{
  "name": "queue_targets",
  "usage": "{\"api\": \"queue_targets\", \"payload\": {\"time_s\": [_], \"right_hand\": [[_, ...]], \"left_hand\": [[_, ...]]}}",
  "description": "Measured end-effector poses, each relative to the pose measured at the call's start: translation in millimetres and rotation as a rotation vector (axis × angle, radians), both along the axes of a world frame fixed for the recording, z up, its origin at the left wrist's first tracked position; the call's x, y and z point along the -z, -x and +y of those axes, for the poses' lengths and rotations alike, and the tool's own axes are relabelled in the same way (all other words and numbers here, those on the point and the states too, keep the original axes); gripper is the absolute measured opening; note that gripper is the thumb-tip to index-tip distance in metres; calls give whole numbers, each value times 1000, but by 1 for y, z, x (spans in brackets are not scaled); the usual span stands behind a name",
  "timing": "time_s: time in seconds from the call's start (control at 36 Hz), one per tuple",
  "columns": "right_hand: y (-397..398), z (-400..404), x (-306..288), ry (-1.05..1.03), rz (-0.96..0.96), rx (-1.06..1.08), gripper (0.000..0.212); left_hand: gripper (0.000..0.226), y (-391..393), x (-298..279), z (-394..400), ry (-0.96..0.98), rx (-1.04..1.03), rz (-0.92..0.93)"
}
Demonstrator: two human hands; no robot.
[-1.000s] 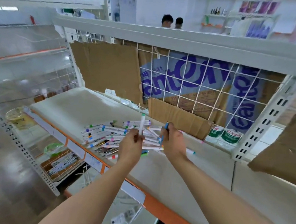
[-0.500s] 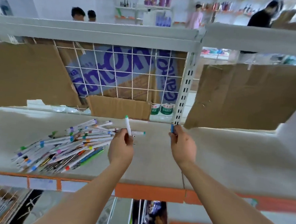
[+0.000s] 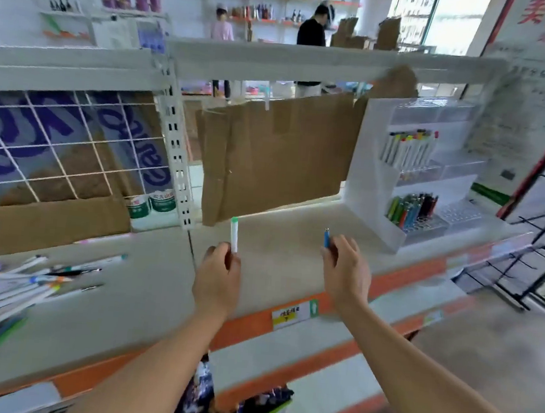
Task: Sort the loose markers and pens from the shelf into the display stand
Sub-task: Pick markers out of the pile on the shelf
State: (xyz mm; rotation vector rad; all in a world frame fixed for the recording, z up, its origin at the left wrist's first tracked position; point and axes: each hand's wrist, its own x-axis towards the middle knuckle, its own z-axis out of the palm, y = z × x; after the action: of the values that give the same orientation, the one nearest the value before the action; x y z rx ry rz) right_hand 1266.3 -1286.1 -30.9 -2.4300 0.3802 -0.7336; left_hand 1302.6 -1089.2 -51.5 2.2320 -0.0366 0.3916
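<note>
Head view | left hand (image 3: 217, 276) pinches white marker (image 3: 234, 235) upright, green cap on top | right hand (image 3: 344, 273) pinches blue pen (image 3: 327, 238) | both above shelf (image 3: 281, 240) | loose pile (image 3: 6, 290) far left | display stand (image 3: 368, 169) at right, part-filled

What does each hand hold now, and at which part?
The left hand pinches a white marker at its lower end. The right hand pinches a blue pen at its lower end.

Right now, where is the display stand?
Head view, far right on the shelf: the display stand sits beyond the right hand, beside the hanging cardboard.
</note>
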Motion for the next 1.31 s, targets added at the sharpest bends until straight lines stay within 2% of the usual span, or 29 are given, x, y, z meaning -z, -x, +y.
{"api": "queue_targets", "payload": {"time_s": [0.19, 0.42, 0.56, 0.75, 0.97, 1.08, 1.31], "right_hand": [[31, -99, -6, 0, 12, 116, 11], [48, -204, -11, -3, 4, 196, 8], [38, -245, -16, 3, 15, 285, 13], [-1, -285, -24, -1, -32, 303, 9], [-48, -299, -35, -17, -118, 146, 15], [-71, -303, -33, -23, -97, 111, 11], [-103, -319, -17, 18, -81, -78, 6]], "left_hand": [[17, 15, 0, -99, 15, 71, -62], [17, 20, -1, -203, 58, 117, -50], [16, 10, -4, -242, 62, 167, -58], [18, -35, -10, -287, 64, 204, -52], [20, -76, -14, -318, 106, 243, -103], [19, -84, -14, -327, 52, 220, -130], [13, -93, -16, -348, 39, 59, -73]]}}
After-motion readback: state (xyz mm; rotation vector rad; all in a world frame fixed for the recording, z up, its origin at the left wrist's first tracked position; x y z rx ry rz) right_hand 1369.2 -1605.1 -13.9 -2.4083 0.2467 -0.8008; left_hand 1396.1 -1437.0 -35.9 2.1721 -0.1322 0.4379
